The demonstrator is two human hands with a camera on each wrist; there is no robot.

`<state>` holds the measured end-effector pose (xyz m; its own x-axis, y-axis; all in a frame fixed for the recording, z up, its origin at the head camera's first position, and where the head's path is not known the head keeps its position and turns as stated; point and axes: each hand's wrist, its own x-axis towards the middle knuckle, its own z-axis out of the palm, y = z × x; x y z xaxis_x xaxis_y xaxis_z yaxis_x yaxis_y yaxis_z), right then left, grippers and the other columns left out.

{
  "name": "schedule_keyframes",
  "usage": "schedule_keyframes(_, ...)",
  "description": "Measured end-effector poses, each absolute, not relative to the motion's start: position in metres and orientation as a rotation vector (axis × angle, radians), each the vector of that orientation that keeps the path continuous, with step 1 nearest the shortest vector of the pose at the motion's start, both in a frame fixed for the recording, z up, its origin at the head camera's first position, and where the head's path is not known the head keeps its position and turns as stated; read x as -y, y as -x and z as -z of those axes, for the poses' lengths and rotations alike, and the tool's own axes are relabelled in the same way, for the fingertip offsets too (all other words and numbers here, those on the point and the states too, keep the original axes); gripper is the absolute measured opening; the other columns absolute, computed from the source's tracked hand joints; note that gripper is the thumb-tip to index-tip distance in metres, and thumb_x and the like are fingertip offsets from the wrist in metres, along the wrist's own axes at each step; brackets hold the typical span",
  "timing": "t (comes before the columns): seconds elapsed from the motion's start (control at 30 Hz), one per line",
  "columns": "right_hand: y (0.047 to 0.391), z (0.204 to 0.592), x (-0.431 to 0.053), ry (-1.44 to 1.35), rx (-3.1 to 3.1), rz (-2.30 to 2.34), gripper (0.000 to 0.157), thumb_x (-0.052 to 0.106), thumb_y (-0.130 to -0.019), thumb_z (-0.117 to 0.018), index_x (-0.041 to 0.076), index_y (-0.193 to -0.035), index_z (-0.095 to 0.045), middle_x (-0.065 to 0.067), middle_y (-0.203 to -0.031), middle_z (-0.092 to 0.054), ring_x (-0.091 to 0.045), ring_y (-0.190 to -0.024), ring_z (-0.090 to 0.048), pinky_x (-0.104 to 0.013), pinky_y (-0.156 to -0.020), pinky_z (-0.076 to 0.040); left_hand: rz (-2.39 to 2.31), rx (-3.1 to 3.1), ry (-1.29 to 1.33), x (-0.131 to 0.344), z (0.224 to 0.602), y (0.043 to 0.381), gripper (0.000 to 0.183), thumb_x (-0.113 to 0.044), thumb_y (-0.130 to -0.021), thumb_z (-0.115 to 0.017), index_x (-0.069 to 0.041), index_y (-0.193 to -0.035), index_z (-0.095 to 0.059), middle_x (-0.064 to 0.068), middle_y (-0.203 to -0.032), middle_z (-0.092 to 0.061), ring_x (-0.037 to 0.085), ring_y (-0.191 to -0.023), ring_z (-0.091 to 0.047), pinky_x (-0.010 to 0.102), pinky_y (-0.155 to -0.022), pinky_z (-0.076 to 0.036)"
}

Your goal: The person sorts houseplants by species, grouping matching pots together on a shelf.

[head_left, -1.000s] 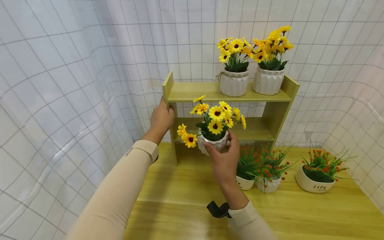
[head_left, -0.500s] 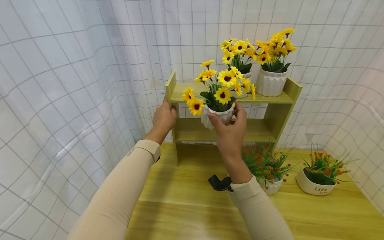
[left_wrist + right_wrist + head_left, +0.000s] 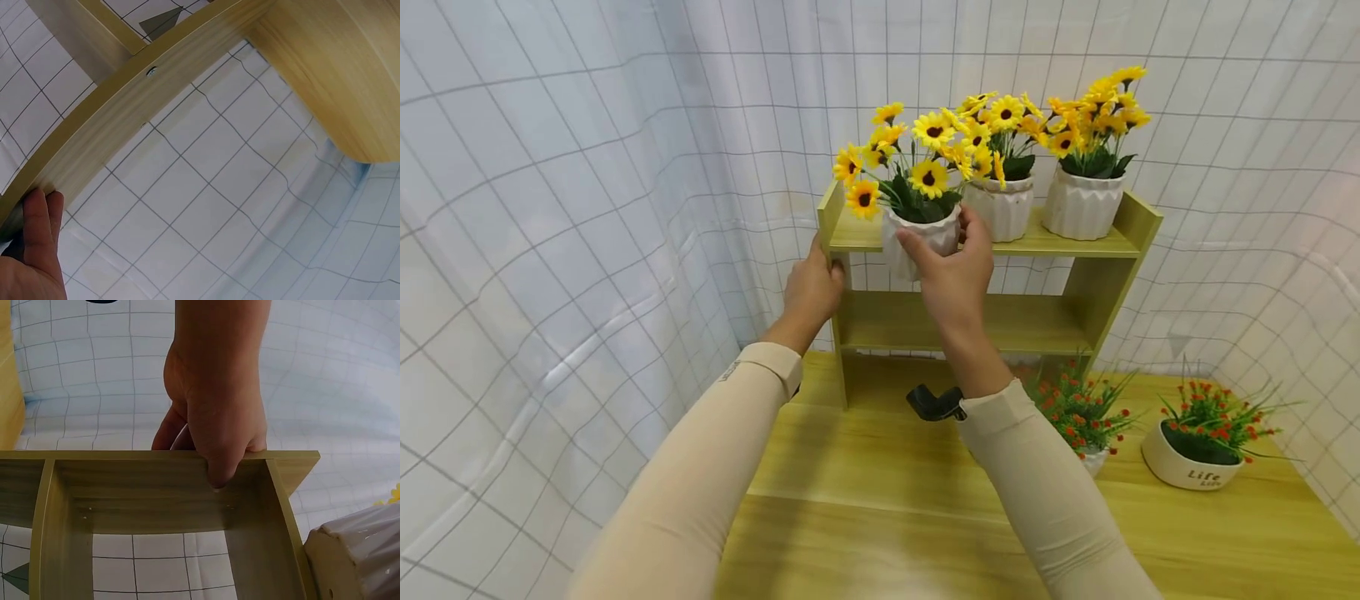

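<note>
My right hand (image 3: 958, 267) holds a white fluted flowerpot (image 3: 897, 257) of yellow sunflowers, thumb in front and fingers at its right side. The pot is at the front edge of the top board of a wooden shelf (image 3: 887, 321), left of two similar pots; whether its base touches the board cannot be told. The right wrist view shows part of a white pot (image 3: 369, 550) beside the shelf's end. My left hand (image 3: 812, 287) grips the shelf's left side panel below the top board. Its fingers (image 3: 39, 228) lie against the panel's outer face in the left wrist view.
Two sunflower pots, a middle one (image 3: 1009, 212) and a right one (image 3: 1082, 208), stand on the top board. On the wooden table (image 3: 850, 533) are a red-flowered plant (image 3: 1082, 408), partly behind my right arm, and an oval "Life" planter (image 3: 1187, 462). A gridded white curtain (image 3: 587, 208) surrounds the table.
My right hand has raised the sunflower pot from in front of the middle board to the top board, then moved it left and away from me. My left hand keeps its grip on the shelf.
</note>
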<state>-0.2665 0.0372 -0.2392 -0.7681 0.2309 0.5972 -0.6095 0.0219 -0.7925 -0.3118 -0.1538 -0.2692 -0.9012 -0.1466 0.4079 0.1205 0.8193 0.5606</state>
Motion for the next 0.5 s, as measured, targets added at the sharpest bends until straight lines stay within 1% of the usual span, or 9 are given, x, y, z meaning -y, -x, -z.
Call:
schedule_keyframes(0.13, 0.272, 0.233, -0.034, -0.379, 1.692, -1.811, 0.068, 0.036, -0.078, -0.086, 0.009, -0.133, -0.056, -0.004, -0.116, -0.059, -0.016, -0.101, -0.057, -0.032, -0.082, -0.052, 0.830, 2.565, -0.017, 0.154, 0.268, 0.311, 0.047, -0.024, -0.103, -0.046, -0.015, -0.148, -0.036, 0.025, -0.104, -0.067, 0.043, -0.085, -0.066, 0.054, -0.066, -0.050)
schedule_keyframes(0.27, 0.280, 0.227, -0.033, -0.342, 1.747, -1.798, 0.071, 0.039, -0.079, -0.084, 0.008, -0.136, -0.055, -0.005, -0.118, -0.061, -0.016, -0.103, -0.059, -0.033, -0.084, -0.053, 0.832, 2.567, -0.019, 0.153, 0.267, 0.311, 0.049, -0.024, -0.103, -0.045, -0.015, -0.150, -0.034, 0.025, -0.106, -0.067, 0.043, -0.088, -0.066, 0.054, -0.068, -0.051)
schedule_keyframes(0.43, 0.290, 0.222, -0.032, -0.292, 1.855, -1.731, 0.073, 0.044, -0.081, -0.081, 0.007, -0.138, -0.053, -0.007, -0.121, -0.060, -0.016, -0.105, -0.059, -0.032, -0.084, -0.053, 0.835, 2.581, -0.033, 0.154, 0.268, 0.312, 0.050, -0.024, -0.103, -0.044, -0.016, -0.151, -0.033, 0.025, -0.109, -0.066, 0.043, -0.091, -0.066, 0.054, -0.071, -0.051)
schedule_keyframes(0.5, 0.294, 0.220, -0.031, -0.275, 1.905, -1.684, 0.075, 0.045, -0.082, -0.079, 0.006, -0.140, -0.051, -0.008, -0.124, -0.059, -0.016, -0.107, -0.058, -0.032, -0.085, -0.052, 0.832, 2.585, -0.037, 0.154, 0.268, 0.311, 0.050, -0.024, -0.103, -0.045, -0.016, -0.151, -0.033, 0.025, -0.110, -0.066, 0.043, -0.091, -0.066, 0.054, -0.072, -0.051)
